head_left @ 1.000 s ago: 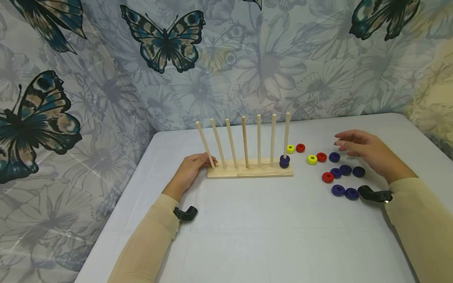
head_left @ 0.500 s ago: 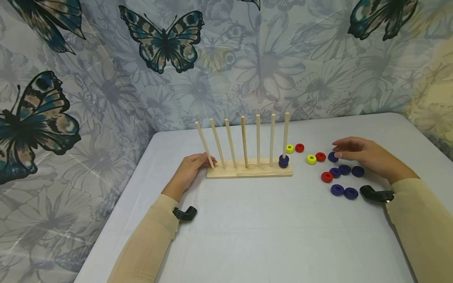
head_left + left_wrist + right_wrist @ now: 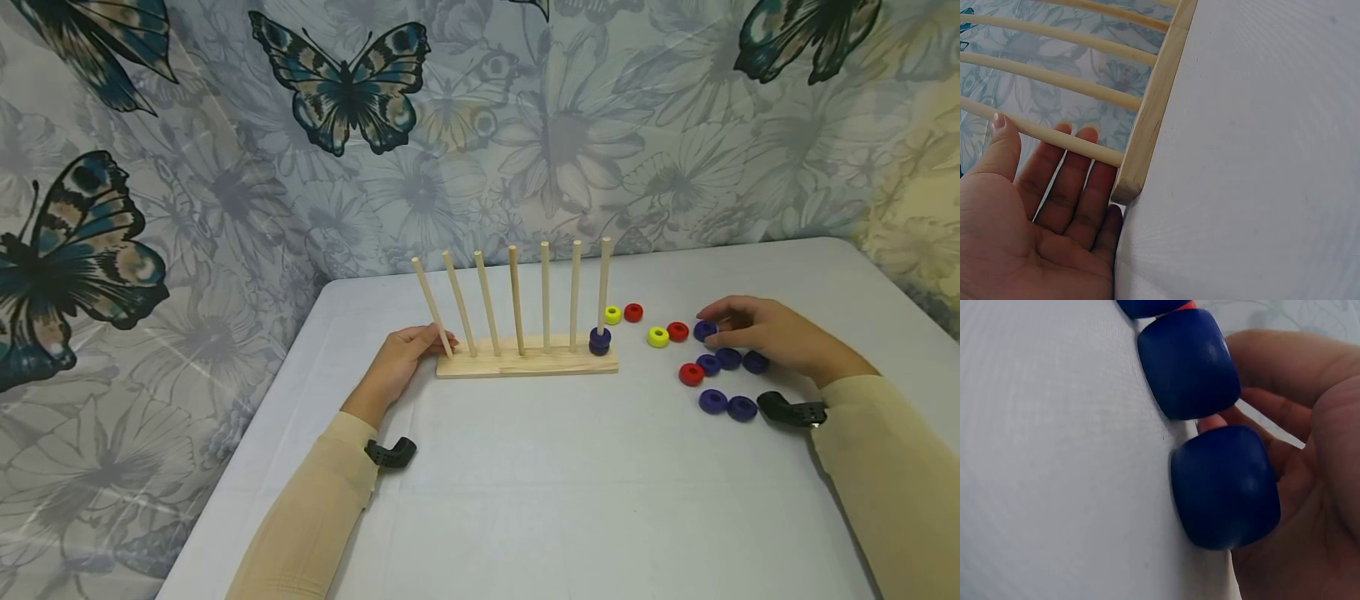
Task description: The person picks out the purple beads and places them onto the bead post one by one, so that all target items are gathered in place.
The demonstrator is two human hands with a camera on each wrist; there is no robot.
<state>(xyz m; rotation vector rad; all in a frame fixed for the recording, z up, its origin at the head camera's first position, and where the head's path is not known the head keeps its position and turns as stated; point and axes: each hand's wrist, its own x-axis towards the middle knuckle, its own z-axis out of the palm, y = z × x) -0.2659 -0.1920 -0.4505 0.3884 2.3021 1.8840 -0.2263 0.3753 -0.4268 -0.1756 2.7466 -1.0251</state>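
Observation:
A wooden peg stand (image 3: 525, 362) with a row of upright pegs sits on the table. My left hand (image 3: 401, 367) holds its leftmost peg (image 3: 1066, 140), thumb in front and fingers behind. Two blue beads (image 3: 599, 342) are stacked on the rightmost peg. At the right, my right hand (image 3: 780, 337) has thumb and fingers around a blue bead (image 3: 705, 331) on the table, pinching it from both sides. Nearer blue beads (image 3: 1225, 487) partly hide those fingertips in the right wrist view.
Loose red beads (image 3: 691, 374), yellow beads (image 3: 657, 337) and several other blue beads (image 3: 742, 409) lie right of the stand, close to my right hand. A white cloth covers the table (image 3: 540, 492). Butterfly-patterned fabric (image 3: 570, 142) hangs behind and at the left.
My right hand has come down from above the beads, and its thumb and fingers have closed around the farthest blue bead. My left hand stays on the peg.

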